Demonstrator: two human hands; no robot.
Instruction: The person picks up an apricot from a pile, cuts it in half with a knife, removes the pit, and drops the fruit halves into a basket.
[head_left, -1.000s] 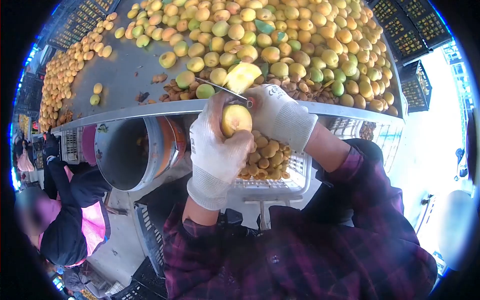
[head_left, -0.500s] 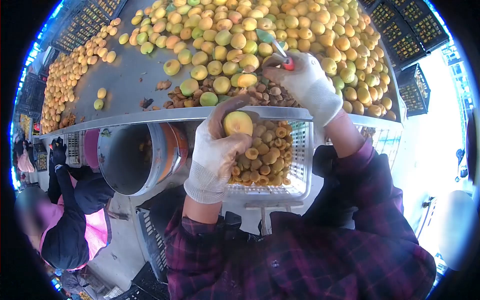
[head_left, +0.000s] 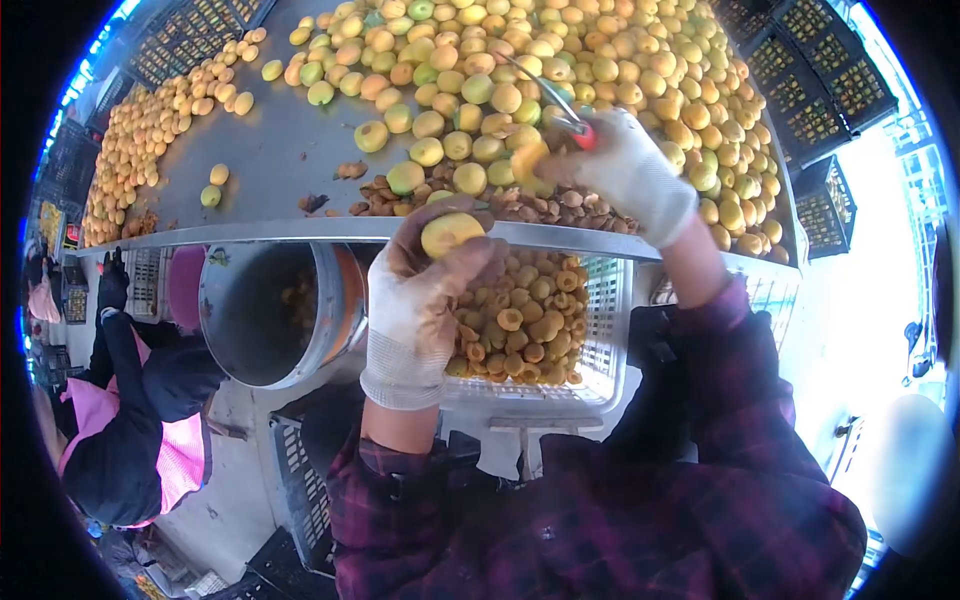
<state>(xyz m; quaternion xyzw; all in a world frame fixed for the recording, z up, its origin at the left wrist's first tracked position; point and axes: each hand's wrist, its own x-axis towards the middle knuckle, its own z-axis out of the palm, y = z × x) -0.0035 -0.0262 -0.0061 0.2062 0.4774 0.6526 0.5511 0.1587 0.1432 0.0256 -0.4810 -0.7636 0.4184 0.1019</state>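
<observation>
A yellow apricot (head_left: 451, 235) is gripped in my left hand (head_left: 415, 310), in a stained white glove, above the table's front edge. My right hand (head_left: 625, 170), gloved too, is closed around a red-handled tool (head_left: 587, 135) with a thin curved metal shaft pointing up and left. At its fingertips is a blurred orange apricot (head_left: 528, 165), just over the brown pits (head_left: 570, 212) heaped along the front edge. Many whole apricots (head_left: 600, 65) are piled behind both hands. Below them, a white crate (head_left: 605, 330) contains halved, pitted apricots (head_left: 530, 320).
A metal table (head_left: 260, 170) with a raised rim spans the front. Under it, left of the crate, sits a large bucket (head_left: 325, 330). Another person (head_left: 130, 410) in black and pink is at the left. Black crates (head_left: 825, 205) of fruit stand at the right.
An orange apricot now shows at my right fingertips, and the tool's shaft leans further left. The apricot in my left hand has turned and shifted slightly left. My view has moved a little.
</observation>
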